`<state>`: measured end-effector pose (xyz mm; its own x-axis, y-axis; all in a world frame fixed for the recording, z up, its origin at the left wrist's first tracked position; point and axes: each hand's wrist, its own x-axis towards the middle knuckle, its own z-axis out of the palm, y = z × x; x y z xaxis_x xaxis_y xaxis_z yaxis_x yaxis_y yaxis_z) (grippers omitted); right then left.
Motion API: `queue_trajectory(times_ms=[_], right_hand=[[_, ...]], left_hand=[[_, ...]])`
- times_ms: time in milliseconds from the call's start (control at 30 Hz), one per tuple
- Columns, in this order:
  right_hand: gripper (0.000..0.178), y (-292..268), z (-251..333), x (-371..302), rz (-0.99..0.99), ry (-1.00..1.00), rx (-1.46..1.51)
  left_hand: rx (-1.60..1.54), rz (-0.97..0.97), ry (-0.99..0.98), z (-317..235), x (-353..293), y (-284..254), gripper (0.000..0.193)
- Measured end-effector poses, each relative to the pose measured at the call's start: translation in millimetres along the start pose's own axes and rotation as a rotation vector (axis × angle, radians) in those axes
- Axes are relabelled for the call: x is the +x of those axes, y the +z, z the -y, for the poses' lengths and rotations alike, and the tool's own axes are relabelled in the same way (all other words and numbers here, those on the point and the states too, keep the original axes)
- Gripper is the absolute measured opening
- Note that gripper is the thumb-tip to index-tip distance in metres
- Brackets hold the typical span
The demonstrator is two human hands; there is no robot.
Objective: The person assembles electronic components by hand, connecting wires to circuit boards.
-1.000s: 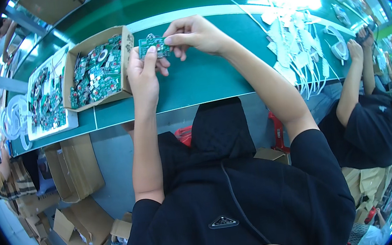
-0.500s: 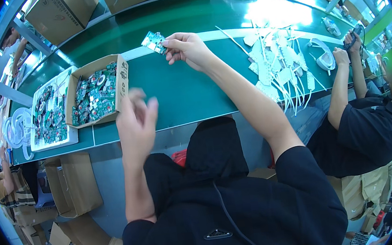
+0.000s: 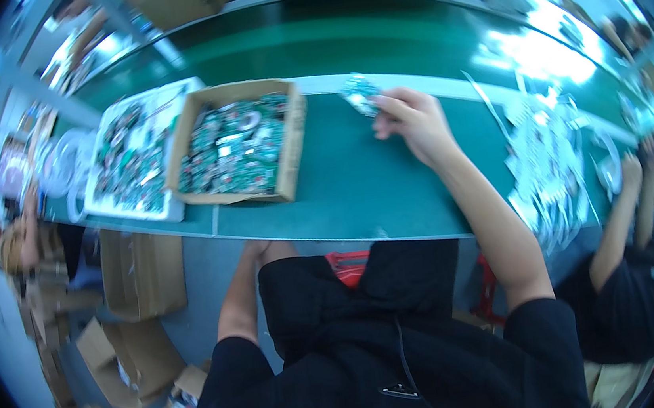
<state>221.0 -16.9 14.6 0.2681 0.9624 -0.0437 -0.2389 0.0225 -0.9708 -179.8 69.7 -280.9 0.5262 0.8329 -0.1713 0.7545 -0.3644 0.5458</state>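
Note:
A small green circuit board (image 3: 359, 93) is pinched by its edge in my right hand (image 3: 411, 119), raised over the green bench (image 3: 356, 177). My left hand (image 3: 257, 248) is down by my knee at the bench's front edge, and its fingers are hidden. To the left of my right hand, a cardboard tray (image 3: 298, 139) holds many green circuit boards. Farther left, partly behind the tray's left side, a white foam tray (image 3: 171, 212) is filled with more boards.
White strips with long wires (image 3: 549, 157) lie heaped at the right of the bench. Clear plastic rings (image 3: 60, 164) are at the far left. A co-worker (image 3: 624, 300) sits at the right, another person (image 3: 16, 237) at the left. Open cardboard boxes (image 3: 143, 271) stand on the floor.
My left hand has dropped from beside the cardboard tray to below the bench edge. My right hand still holds the circuit board. The whole view has shifted, so the trays appear farther right.

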Motion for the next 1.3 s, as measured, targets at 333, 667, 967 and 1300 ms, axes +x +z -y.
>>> queue_trajectory(times_ms=[333, 667, 967, 1300], right_hand=[[0.02, 6.0, -6.6, -7.1, 0.008, 0.032, 0.079], [0.018, -5.6, -2.1, 1.9, 0.082, 0.031, 0.269], [0.02, -20.7, -8.8, 1.7, 0.108, 0.056, 0.366], [0.019, -13.1, -10.2, 2.7, 0.13, 0.053, 0.392]], left_hand=[[0.145, -0.228, -0.257, 26.4, -3.1, 10.4, 0.041], [0.242, -0.279, -0.287, 49.8, -13.3, 37.8, 0.044], [0.239, -0.237, -0.358, 49.9, -28.1, 52.5, 0.048], [0.248, -0.138, -0.41, 56.1, -36.0, 48.9, 0.049]])
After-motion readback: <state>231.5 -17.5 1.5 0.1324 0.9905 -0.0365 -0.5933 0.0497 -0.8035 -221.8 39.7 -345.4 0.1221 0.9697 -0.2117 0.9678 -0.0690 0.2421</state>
